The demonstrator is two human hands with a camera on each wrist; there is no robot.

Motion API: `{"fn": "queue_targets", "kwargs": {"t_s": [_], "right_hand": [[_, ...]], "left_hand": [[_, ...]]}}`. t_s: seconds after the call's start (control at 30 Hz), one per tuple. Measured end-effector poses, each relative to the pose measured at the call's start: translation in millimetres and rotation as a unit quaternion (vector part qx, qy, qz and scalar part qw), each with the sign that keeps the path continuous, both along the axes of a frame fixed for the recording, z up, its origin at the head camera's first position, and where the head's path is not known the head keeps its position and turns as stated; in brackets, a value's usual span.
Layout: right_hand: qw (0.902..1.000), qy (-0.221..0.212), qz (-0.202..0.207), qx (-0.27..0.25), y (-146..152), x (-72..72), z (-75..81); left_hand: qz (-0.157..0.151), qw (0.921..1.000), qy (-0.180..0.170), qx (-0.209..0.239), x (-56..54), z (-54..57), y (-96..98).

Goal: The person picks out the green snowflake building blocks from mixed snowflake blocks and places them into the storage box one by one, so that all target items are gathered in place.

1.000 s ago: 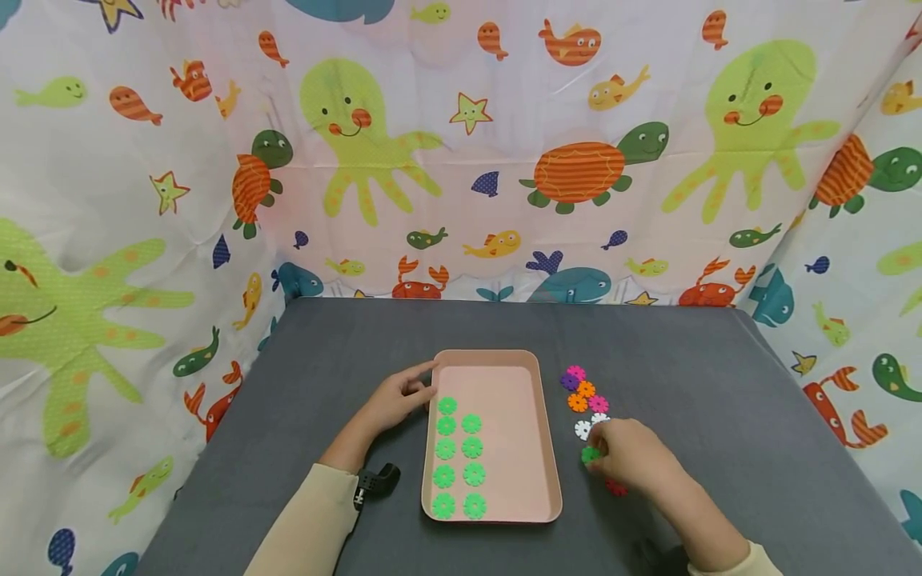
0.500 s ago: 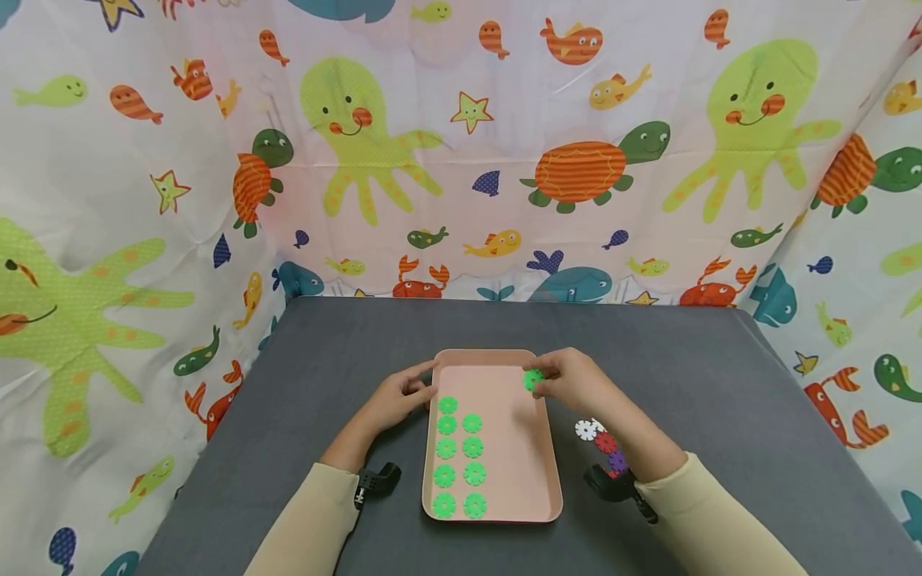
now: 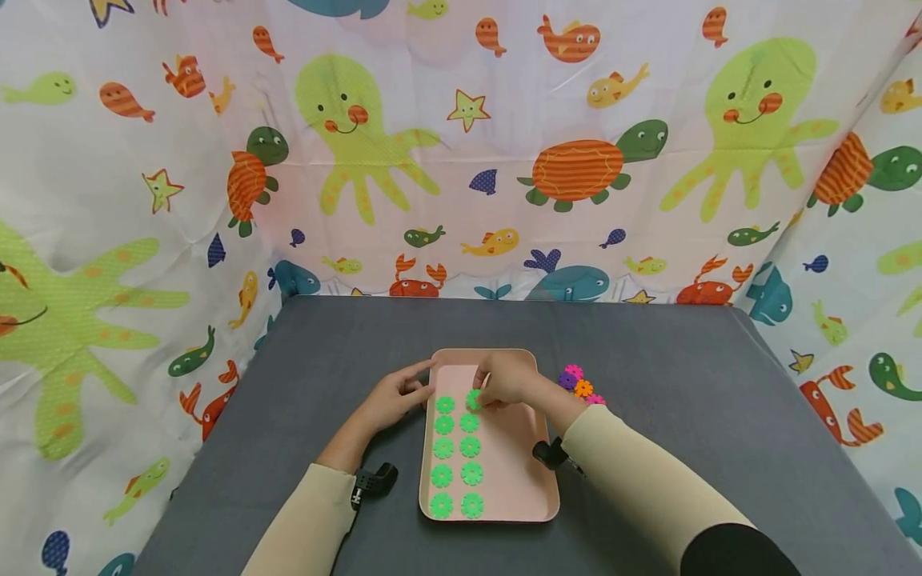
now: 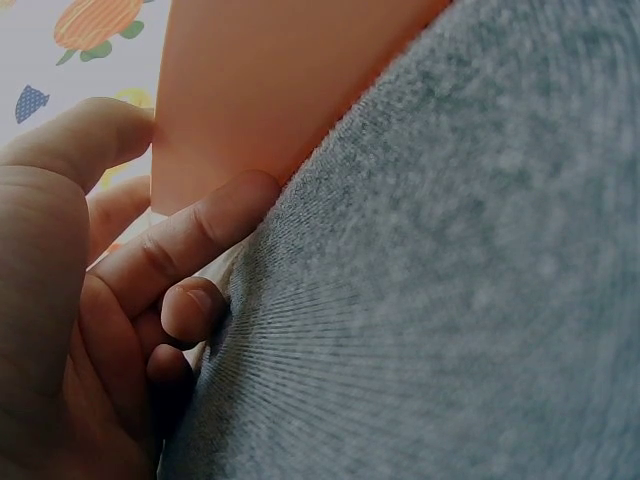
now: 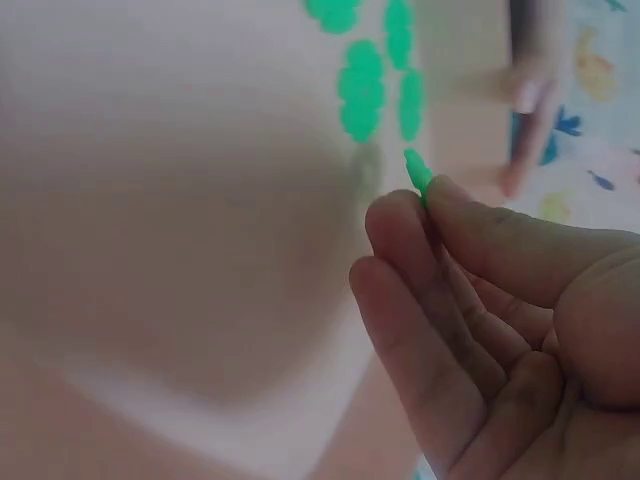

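Note:
A pink rectangular tray point(image 3: 515, 480) lies on the grey table, with two columns of green flower-shaped plastic discs point(image 3: 442, 475) along its left side. My right hand point(image 3: 507, 379) is over the upper part of the tray, pinching one green disc point(image 5: 418, 176) between thumb and fingertips. In the head view that disc sits just above the top of the second column. At the tray's upper left edge, my left hand point(image 3: 389, 402) holds the rim. The left wrist view shows its thumb at the rim and a finger against the tray's outer wall point(image 4: 240, 90).
Right of the tray lie loose discs in pink, purple and orange point(image 3: 583, 388); my right forearm covers the area below them. A wrist camera point(image 3: 551, 454) on that arm overlaps the tray's right rim. A sea-animal curtain point(image 3: 468, 176) stands behind the grey table point(image 3: 346, 336).
My right hand has picked up a green disc from the loose ones at the right and carried it left over the tray to the second column. My left hand stays at the rim.

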State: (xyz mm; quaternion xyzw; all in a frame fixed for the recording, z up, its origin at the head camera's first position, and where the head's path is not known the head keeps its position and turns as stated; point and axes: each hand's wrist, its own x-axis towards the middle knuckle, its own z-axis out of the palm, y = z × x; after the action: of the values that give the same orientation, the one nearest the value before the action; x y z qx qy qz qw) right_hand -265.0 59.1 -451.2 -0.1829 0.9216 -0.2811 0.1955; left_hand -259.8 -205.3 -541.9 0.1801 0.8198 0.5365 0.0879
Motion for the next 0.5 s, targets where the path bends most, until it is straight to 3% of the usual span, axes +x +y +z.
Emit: {"fn": "queue_targets", "kwargs": {"t_s": [0.13,0.5], "right_hand": [[0.9999,-0.009,-0.007,-0.009,-5,-3.6,-11.1],[0.9981,0.052,0.029,0.016,-9,4.5,-29.3]], "left_hand": [[0.002,1.0000,0.002,-0.001,2.3,-0.2,2.9],[-0.018,0.9997,0.012,-0.011,3.3,-7.4,2.6]]}}
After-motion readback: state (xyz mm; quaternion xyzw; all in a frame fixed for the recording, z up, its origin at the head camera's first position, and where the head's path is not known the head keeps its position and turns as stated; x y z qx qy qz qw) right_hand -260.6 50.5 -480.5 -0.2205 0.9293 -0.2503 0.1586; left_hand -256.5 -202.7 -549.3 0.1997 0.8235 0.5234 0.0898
